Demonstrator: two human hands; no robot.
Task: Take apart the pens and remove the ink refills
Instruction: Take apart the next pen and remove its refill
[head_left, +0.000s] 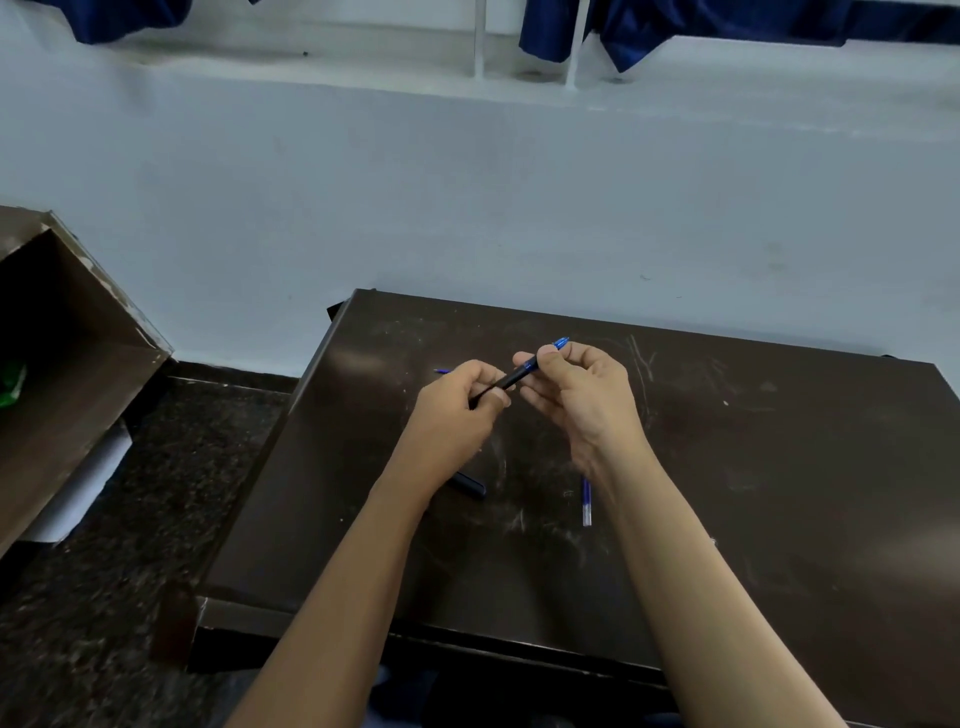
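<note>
A black pen with a blue tip end (514, 376) is held slanted above the dark table (779, 467). My left hand (462, 410) grips its lower black barrel. My right hand (576, 389) pinches the upper blue end, whose tip pokes out past the fingers. On the table below lie a blue ink refill (586, 501) near my right wrist and a dark pen part (467, 486) partly hidden under my left wrist. A small blue piece (442, 371) shows just beyond my left hand.
The table stands against a pale wall (467, 208). A brown shelf unit (67, 353) sits at the left over a speckled dark floor (156, 519). The table's left edge (291, 415) drops off beside my left arm.
</note>
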